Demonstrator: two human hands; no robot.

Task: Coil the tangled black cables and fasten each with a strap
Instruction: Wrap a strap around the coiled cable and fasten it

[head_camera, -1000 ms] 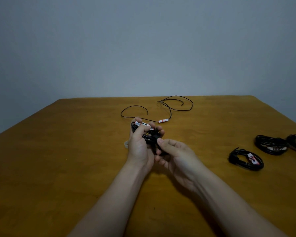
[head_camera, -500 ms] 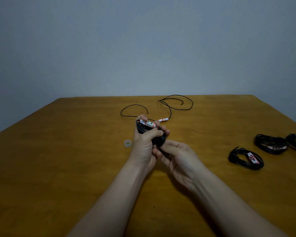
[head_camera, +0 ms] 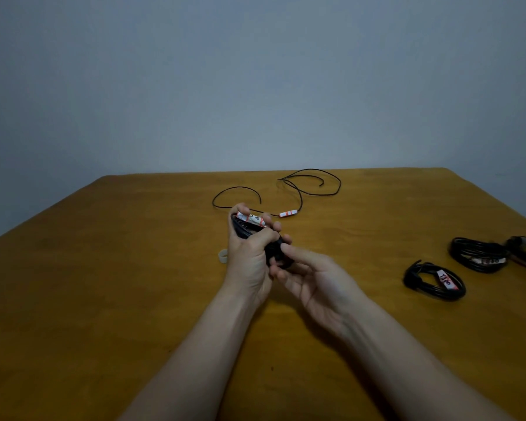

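Centrally, above the surface [head_camera: 104, 299], the left hand [head_camera: 249, 259] had its grip clamped round a coiled black cable [head_camera: 245, 230] bearing a white-and-orange label [head_camera: 252, 219], its writing unreadable; the right hand [head_camera: 316, 281] pinched the bundle's near end. Rightward, the tag [head_camera: 446, 279] on a second coil [head_camera: 422, 282] seemingly read "Type".

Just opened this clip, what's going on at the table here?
A person is bundling cables at a wooden table. The left hand grips a coiled black cable with a white-and-red label, and the right hand pinches the coil's lower end; whether a strap is on it cannot be seen. One loose cable lies uncoiled farther back, a small pale ring sits by the left hand, and several coiled bundles lie at the right.
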